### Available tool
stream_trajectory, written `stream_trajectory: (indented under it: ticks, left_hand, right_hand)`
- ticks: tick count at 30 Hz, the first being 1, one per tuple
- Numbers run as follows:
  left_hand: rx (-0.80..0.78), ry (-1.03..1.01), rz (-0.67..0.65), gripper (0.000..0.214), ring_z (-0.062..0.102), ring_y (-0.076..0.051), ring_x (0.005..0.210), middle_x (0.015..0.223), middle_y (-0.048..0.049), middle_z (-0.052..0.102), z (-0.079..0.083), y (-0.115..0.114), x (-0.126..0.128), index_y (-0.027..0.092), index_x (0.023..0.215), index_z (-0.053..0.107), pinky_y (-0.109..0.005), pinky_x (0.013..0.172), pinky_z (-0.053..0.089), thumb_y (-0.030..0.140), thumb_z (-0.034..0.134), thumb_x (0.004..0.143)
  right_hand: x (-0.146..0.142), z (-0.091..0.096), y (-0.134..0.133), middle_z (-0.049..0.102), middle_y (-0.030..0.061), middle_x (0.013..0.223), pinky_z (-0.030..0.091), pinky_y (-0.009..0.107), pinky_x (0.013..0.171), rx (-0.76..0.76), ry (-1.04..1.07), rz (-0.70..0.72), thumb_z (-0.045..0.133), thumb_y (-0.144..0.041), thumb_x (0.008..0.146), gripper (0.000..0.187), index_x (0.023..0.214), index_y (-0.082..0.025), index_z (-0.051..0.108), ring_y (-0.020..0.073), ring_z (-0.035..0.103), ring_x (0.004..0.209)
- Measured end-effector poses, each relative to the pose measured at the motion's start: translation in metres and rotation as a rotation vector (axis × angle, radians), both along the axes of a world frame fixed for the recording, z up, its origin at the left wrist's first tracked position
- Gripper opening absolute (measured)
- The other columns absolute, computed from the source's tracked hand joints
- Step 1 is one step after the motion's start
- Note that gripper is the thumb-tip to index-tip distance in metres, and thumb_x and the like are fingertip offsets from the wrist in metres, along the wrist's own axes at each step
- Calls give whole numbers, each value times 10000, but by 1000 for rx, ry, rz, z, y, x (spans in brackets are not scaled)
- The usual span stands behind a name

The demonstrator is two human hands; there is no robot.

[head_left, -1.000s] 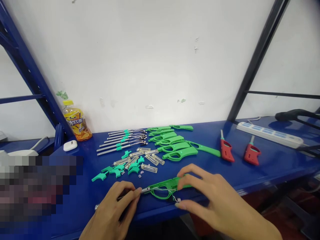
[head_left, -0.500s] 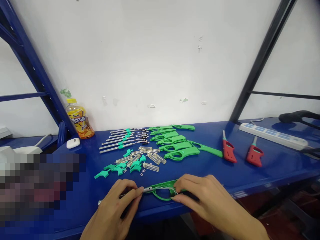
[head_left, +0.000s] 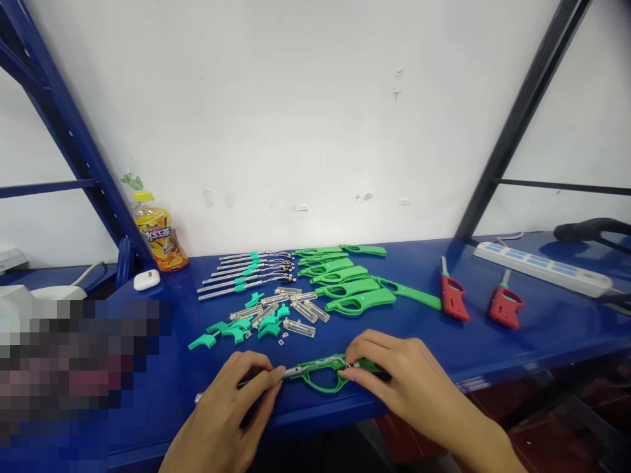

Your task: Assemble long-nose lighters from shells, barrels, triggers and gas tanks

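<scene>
Near the table's front edge lies a green lighter shell half point(head_left: 323, 387), its hollow side up, with a finger loop. My left hand point(head_left: 234, 401) is closed on a metal lighter tube point(head_left: 292, 372), whose end sits at the shell's narrow tip. Thin wires point(head_left: 323, 362) run from the tube along the inside of the shell. My right hand point(head_left: 389, 368) pinches the wires' end by thumb and fingertips over the shell's handle. The fingers partly cover the handle.
Behind my hands lie teal triggers point(head_left: 236, 332), clear fuel tanks point(head_left: 300, 328), wired metal tubes point(head_left: 229, 287) and green shells point(head_left: 362, 301). To the right are two red lighters point(head_left: 454, 302) and a power strip point(head_left: 542, 268). A drink bottle point(head_left: 160, 240) and white case point(head_left: 146, 280) stand left.
The wires have shifted up to lie along the shell's upper side, out of the finger loop. My right hand has moved slightly up and right; my left hand stays on the tube.
</scene>
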State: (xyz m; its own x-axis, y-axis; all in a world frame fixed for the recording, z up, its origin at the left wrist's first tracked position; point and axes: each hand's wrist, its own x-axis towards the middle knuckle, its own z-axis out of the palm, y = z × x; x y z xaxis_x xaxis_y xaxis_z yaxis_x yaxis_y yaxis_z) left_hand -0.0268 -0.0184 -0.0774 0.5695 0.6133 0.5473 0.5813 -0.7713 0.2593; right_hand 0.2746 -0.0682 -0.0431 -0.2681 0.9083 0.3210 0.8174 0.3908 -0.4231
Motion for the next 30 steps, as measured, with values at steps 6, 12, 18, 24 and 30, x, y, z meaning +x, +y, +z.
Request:
stream_trajectory:
  ticks: [6, 12, 18, 24, 30]
  left_hand:
    - [10, -28, -7, 282, 738, -178, 1003, 1141, -50, 683, 1, 1, 2, 297, 1301, 711, -257, 827, 659, 190, 545, 1101]
    - [25, -32, 29, 285, 742, -205, 1026, 1157, -57, 712, 0, 0, 3, 310, 1300, 730, -292, 849, 673, 218, 566, 1085]
    - [79, -62, 172, 371, 773, -236, 1044, 1211, -41, 761, 11, 6, -2, 329, 1422, 659, -323, 890, 652, 392, 619, 1059]
    - [-170, 125, 365, 337, 712, -263, 776, 929, -27, 792, 70, 42, -2, 292, 1003, 767, -374, 713, 515, 422, 458, 1036]
    - [-353, 287, 471, 312, 708, -303, 847, 925, -47, 783, 92, 58, -4, 287, 993, 769, -363, 679, 421, 402, 480, 971]
  right_hand:
    - [1, 1, -1, 758, -32, 1064, 479, 294, 802, -29, 43, 11, 704, -376, 1067, 131, 989, -273, 723, 186, 743, 884]
    - [-4, 4, 0, 741, -21, 1038, 470, 292, 748, -42, 18, -5, 700, -367, 1070, 158, 959, -258, 726, 177, 726, 831]
    - [2, 8, -1, 776, -28, 1097, 518, 283, 841, -73, 114, 31, 680, -345, 1085, 139, 1031, -292, 797, 173, 752, 921]
    - [9, 4, -2, 796, -6, 1161, 545, 275, 925, -76, 193, 71, 655, -354, 1097, 180, 1086, -301, 826, 190, 760, 1025]
    - [5, -3, -1, 785, 4, 1127, 553, 298, 852, -30, 170, 47, 681, -333, 1075, 147, 1043, -294, 819, 187, 760, 938]
